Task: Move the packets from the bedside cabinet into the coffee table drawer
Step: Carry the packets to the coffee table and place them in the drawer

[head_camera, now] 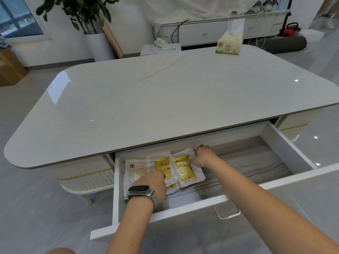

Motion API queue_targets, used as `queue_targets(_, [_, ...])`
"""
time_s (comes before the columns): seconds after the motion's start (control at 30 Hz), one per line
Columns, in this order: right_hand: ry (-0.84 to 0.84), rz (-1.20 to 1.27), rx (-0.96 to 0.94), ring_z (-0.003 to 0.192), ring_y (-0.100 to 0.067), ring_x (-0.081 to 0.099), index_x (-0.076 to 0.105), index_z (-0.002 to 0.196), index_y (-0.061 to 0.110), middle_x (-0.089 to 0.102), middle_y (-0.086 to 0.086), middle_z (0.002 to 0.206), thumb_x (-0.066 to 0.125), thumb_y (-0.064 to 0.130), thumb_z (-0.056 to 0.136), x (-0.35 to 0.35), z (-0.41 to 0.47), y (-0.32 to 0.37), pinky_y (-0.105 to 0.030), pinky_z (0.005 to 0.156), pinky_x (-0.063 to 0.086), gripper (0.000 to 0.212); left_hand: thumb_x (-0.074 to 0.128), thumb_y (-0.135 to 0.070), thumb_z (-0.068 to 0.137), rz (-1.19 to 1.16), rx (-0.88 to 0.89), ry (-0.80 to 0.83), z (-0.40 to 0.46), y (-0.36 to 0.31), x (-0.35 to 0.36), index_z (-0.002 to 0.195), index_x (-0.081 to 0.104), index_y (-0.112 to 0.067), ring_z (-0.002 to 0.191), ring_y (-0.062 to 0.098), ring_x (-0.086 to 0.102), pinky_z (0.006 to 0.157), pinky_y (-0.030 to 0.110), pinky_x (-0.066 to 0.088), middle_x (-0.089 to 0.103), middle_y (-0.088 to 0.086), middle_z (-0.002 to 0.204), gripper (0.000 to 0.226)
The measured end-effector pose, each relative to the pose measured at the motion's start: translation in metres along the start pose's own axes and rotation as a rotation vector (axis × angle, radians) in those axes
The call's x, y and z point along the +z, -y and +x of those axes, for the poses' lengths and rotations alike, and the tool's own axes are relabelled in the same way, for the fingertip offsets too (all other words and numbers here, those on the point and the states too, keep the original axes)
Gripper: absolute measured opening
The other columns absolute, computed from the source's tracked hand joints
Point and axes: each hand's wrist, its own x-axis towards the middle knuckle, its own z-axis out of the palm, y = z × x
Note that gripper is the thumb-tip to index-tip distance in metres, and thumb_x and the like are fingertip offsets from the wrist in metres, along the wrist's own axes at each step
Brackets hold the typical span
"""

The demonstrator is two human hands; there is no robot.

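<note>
Both hands, left hand [153, 182] and right hand [203, 157], press the light, slippery yellow-printed clear plastic packets [180, 169] with loosely curled fingers, best pinched at their edges.

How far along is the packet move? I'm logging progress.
Done: the drawer is open and several packets lie at its left end. In hand: left hand and right hand are arranging them. Left: shutting the drawer; the bedside cabinet isn't in view.

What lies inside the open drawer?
Inside the drawer, yellow-patterned packets and a pale one at its left end. Both hands cover parts of them; any beneath stay hidden.
</note>
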Motion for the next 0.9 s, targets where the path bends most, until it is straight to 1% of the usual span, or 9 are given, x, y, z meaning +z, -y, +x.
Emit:
queue_targets(0.07, [-0.074, 0.047, -0.116, 0.117, -0.026, 0.052, 0.052, 0.125, 0.012, 0.054, -0.009, 0.125, 0.062, 0.046, 0.084, -0.014, -0.017, -0.004, -0.033, 0.093, 0.047, 0.054, 0.035, -0.017, 0.100, -0.018, 0.029, -0.013, 0.000, -0.002, -0.001, 0.127, 0.053, -0.019, 0.102, 0.024, 0.061, 0.085, 0.035, 0.052, 0.061, 0.005, 0.120, 0.032])
queue_targets(0.13, [-0.200, 0.133, -0.230, 0.094, -0.018, 0.065, 0.065, 0.098, 0.018, 0.068, -0.001, 0.097, 0.062, 0.043, 0.086, -0.031, -0.044, -0.013, -0.028, 0.079, 0.052, 0.028, 0.034, -0.025, 0.101, -0.048, 0.064, -0.046, 0.000, -0.006, -0.002, 0.124, 0.054, -0.021, 0.098, 0.022, 0.062, 0.082, 0.034, 0.052, 0.063, 0.003, 0.115, 0.031])
queue_targets(0.2, [-0.233, 0.209, -0.275, 0.061, -0.012, 0.068, 0.066, 0.069, 0.013, 0.070, 0.000, 0.064, 0.062, 0.044, 0.087, -0.048, -0.081, -0.025, -0.024, 0.063, 0.052, 0.037, 0.036, -0.032, 0.100, -0.079, 0.091, -0.103, -0.001, -0.010, -0.003, 0.120, 0.056, -0.024, 0.095, 0.019, 0.062, 0.080, 0.033, 0.052, 0.064, -0.001, 0.111, 0.030])
queue_targets(0.27, [-0.115, 0.244, -0.260, 0.044, -0.011, 0.063, 0.065, 0.056, 0.009, 0.066, -0.002, 0.050, 0.063, 0.046, 0.087, -0.060, -0.122, -0.039, -0.021, 0.052, 0.052, 0.048, 0.038, -0.034, 0.099, -0.091, 0.114, -0.162, -0.002, -0.014, -0.005, 0.113, 0.059, -0.025, 0.092, 0.017, 0.061, 0.078, 0.033, 0.053, 0.064, -0.003, 0.106, 0.027])
queue_targets(0.33, [0.057, 0.216, -0.204, 0.045, -0.011, 0.064, 0.067, 0.054, 0.009, 0.067, -0.002, 0.050, 0.066, 0.048, 0.084, -0.064, -0.152, -0.052, -0.019, 0.048, 0.049, 0.048, 0.039, -0.035, 0.099, -0.079, 0.131, -0.214, -0.004, -0.018, -0.008, 0.104, 0.061, -0.025, 0.087, 0.016, 0.061, 0.071, 0.031, 0.051, 0.064, -0.004, 0.099, 0.025])
queue_targets(0.4, [0.107, 0.104, -0.191, 0.051, -0.005, 0.066, 0.071, 0.058, 0.014, 0.068, 0.005, 0.053, 0.070, 0.052, 0.078, -0.059, -0.169, -0.061, -0.019, 0.053, 0.051, 0.044, 0.038, -0.037, 0.098, -0.070, 0.136, -0.245, -0.006, -0.020, -0.010, 0.096, 0.061, -0.024, 0.080, 0.015, 0.061, 0.062, 0.027, 0.045, 0.064, -0.005, 0.090, 0.026])
queue_targets(0.57, [-0.063, -0.074, -0.231, 0.062, 0.004, 0.061, 0.070, 0.055, 0.032, 0.067, 0.019, 0.058, 0.073, 0.061, 0.065, -0.048, -0.172, -0.068, -0.020, 0.059, 0.051, 0.031, 0.038, -0.049, 0.096, -0.090, 0.129, -0.304, -0.014, -0.023, -0.012, 0.081, 0.055, -0.030, 0.068, 0.011, 0.057, 0.054, 0.024, 0.040, 0.058, -0.010, 0.071, 0.030])
queue_targets(0.8, [-0.278, -0.047, -0.249, 0.061, -0.004, 0.059, 0.056, 0.047, 0.023, 0.063, 0.007, 0.054, 0.068, 0.055, 0.076, -0.031, -0.161, -0.068, -0.022, 0.062, 0.049, 0.045, 0.046, -0.051, 0.093, -0.221, 0.096, -0.367, -0.019, -0.014, -0.018, 0.064, 0.047, -0.026, 0.059, 0.009, 0.052, 0.052, 0.026, 0.040, 0.053, -0.008, 0.059, 0.038])
queue_targets(0.9, [-0.413, 0.048, -0.268, 0.065, -0.007, 0.060, 0.064, 0.056, 0.020, 0.064, 0.007, 0.058, 0.066, 0.052, 0.080, -0.016, -0.151, -0.067, -0.027, 0.066, 0.051, 0.040, 0.046, -0.050, 0.093, -0.202, 0.109, -0.384, -0.021, -0.012, -0.021, 0.059, 0.047, -0.023, 0.056, 0.011, 0.050, 0.053, 0.026, 0.038, 0.050, -0.006, 0.055, 0.043])
